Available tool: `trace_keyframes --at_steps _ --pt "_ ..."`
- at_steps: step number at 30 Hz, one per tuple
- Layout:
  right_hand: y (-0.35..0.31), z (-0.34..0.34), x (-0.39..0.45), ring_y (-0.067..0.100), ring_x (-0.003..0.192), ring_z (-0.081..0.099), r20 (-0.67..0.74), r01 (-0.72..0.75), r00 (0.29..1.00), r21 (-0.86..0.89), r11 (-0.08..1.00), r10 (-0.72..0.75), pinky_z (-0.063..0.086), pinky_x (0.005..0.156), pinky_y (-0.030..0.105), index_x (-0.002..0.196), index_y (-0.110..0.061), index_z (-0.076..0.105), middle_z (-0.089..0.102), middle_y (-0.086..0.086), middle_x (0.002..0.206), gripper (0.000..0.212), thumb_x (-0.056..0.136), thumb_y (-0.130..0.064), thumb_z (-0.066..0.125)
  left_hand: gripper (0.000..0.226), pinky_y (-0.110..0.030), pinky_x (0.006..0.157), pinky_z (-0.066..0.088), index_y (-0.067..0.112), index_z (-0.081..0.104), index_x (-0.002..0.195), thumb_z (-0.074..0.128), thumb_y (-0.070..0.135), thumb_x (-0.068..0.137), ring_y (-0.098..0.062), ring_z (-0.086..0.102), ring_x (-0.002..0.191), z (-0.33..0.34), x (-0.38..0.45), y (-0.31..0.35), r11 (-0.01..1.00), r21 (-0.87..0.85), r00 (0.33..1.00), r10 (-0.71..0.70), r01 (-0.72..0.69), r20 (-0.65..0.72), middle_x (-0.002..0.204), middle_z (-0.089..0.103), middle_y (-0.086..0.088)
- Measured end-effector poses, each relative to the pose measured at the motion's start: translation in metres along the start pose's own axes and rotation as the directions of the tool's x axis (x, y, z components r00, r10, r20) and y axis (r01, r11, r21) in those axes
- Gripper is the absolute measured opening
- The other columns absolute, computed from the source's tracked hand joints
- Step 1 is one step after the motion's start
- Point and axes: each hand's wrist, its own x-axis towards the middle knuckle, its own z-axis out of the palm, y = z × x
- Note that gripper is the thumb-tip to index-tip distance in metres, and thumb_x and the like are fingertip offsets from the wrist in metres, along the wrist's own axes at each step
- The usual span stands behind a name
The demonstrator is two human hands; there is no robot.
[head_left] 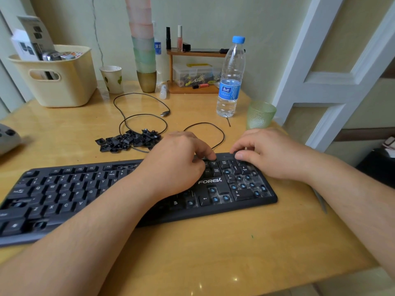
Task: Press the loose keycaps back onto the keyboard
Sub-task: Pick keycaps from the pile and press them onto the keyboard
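A black keyboard (213,181) lies across the near half of the table. Several of its switches on the number pad and arrow block are bare and show blue stems. Behind the keyboard sits a heap of loose black keycaps (128,141). My left hand (177,161) is over the block above the arrow keys, its thumb and curled forefinger pinching a keycap (202,158) down by the Page Up key. My right hand (271,152) rests with bent fingertips on the number pad's top row, and I see nothing held in it.
The keyboard's cable (141,122) loops around the keycap heap. Behind stand a water bottle (229,82), a green glass (259,116), a paper cup (112,79), stacked cups (145,58), a cream basket (62,82) and a small shelf (192,71). A white door frame (320,82) is at the right.
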Motion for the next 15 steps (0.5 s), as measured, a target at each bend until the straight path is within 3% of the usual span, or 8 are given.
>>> trace_keyframes --at_steps 2,5,8,10,15 --pt "-0.002 -0.003 -0.002 0.003 0.098 0.058 -0.053 -0.022 0.998 0.041 0.999 0.024 0.041 0.085 0.023 0.113 -0.033 0.077 0.067 -0.021 0.102 0.018 0.101 -0.03 0.063 0.038 -0.03 0.097 0.043 0.042 0.075 0.108 0.06 0.014 0.09 -0.012 0.052 0.11 0.0 0.0 0.0 1.0 -0.007 1.0 0.005 -0.005 -0.008 0.104 0.063 0.015" --pt "-0.003 -0.008 -0.005 0.001 0.097 0.063 -0.108 -0.057 0.992 0.128 0.99 0.071 0.043 0.084 0.021 0.114 -0.034 0.077 0.071 -0.024 0.096 0.021 0.102 -0.028 0.061 0.033 -0.031 0.097 0.044 0.042 0.076 0.108 0.062 0.017 0.091 -0.011 0.052 0.108 0.001 -0.001 0.0 1.0 -0.017 1.0 0.019 -0.019 -0.024 0.102 0.063 0.016" --pt "-0.003 -0.008 -0.007 -0.004 0.092 0.065 -0.101 -0.078 0.99 0.214 0.974 0.102 0.047 0.083 0.016 0.114 -0.036 0.077 0.07 -0.027 0.087 0.022 0.102 -0.025 0.062 0.03 -0.034 0.097 0.045 0.041 0.076 0.108 0.063 0.02 0.092 -0.012 0.054 0.108 0.002 -0.002 0.001 0.999 -0.027 0.999 0.032 -0.033 -0.038 0.103 0.064 0.015" --pt "-0.004 -0.005 -0.01 -0.004 0.089 0.066 -0.082 -0.073 0.992 0.285 0.956 0.1 0.05 0.085 0.02 0.113 -0.038 0.076 0.071 -0.024 0.087 0.023 0.1 -0.022 0.066 0.029 -0.033 0.098 0.045 0.04 0.076 0.109 0.063 0.021 0.092 -0.012 0.054 0.109 0.003 -0.002 0.003 0.999 -0.029 0.998 0.044 -0.045 -0.04 0.104 0.066 0.015" --pt "0.0 0.005 -0.017 0.027 0.08 0.07 -0.079 -0.028 0.994 0.521 0.853 0.081 0.059 0.085 0.045 0.1 -0.038 0.073 0.069 -0.006 0.083 0.028 0.093 -0.011 0.074 0.027 -0.029 0.093 0.043 0.039 0.076 0.11 0.063 0.023 0.093 -0.011 0.053 0.105 0.005 -0.003 0.005 0.998 -0.01 0.997 0.069 -0.07 -0.039 0.102 0.067 0.013"
